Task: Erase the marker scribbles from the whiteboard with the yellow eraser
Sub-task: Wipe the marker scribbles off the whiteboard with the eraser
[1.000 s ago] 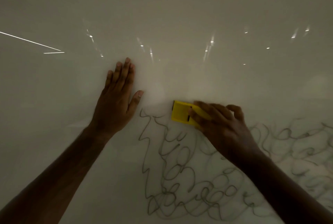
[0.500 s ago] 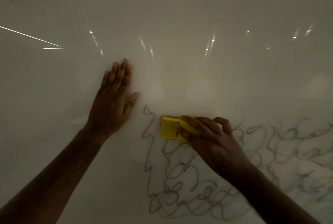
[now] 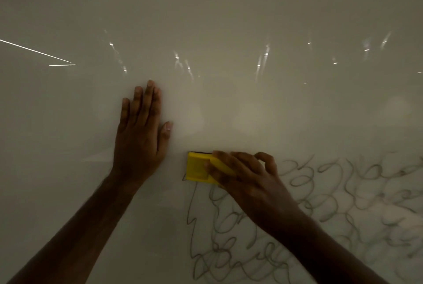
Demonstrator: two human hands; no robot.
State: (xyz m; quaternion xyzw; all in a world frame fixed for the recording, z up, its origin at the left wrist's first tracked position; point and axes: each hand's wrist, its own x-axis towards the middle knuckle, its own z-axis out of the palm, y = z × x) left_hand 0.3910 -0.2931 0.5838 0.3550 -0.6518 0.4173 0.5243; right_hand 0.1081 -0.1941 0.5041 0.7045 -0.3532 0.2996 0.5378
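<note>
Leftward along the scribbles' (image 3: 297,226) top edge has slid the yellow eraser (image 3: 198,166), gripped by the right hand (image 3: 242,176) while the left hand (image 3: 139,137) lies flat, fingers together, on the whiteboard (image 3: 229,20); mid-erasing, downward strokes come next; no writing is legible.

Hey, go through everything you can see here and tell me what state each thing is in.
yellow eraser: held flat against the board at the scribbles' top-left edge.
right hand: gripping the eraser.
left hand: open, flat on the board.
marker scribbles: mostly unerased.
whiteboard: upper area clean, glossy.
</note>
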